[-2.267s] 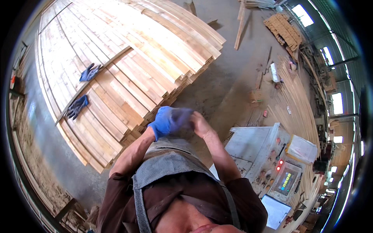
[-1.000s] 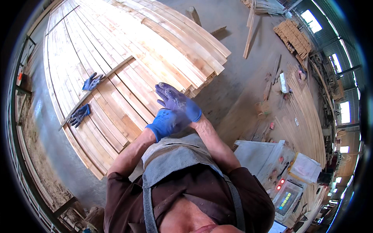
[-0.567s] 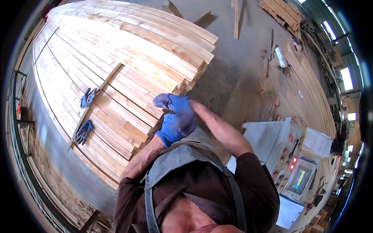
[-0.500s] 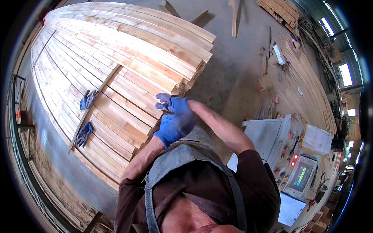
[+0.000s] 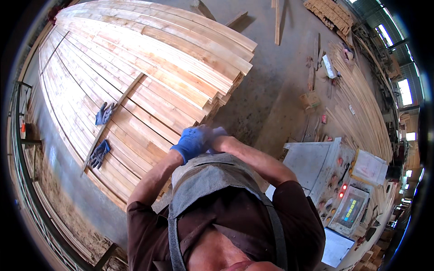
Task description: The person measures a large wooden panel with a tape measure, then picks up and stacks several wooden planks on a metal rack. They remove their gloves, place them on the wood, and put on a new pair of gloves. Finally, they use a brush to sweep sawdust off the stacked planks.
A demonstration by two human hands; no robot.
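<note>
My left hand (image 5: 191,142), in a blue work glove, is pressed against my right hand (image 5: 217,138) in front of my grey apron (image 5: 212,174). Motion smears the right hand and its pale bluish glove. Bare skin shows close to where the hands meet, and the fingers of both are blurred or hidden. Just beyond them is the stepped end of a large stack of pale wooden boards (image 5: 181,77). On the boards lie two loose blue-grey gloves, one glove (image 5: 104,114) beside a thin wooden strip (image 5: 115,108), the other glove (image 5: 99,154) nearer me.
To my right stands a control cabinet (image 5: 312,158) with a lit screen (image 5: 351,209), red lights and buttons. Papers (image 5: 370,167) and a clipboard (image 5: 337,247) rest by it. Long thin strips (image 5: 361,108) lie on the floor beyond. A metal rail (image 5: 20,149) runs along the left.
My right hand has drawn back from the board ends toward my apron, and its glove is less visible. My left hand has risen a little. The view has shifted slightly.
</note>
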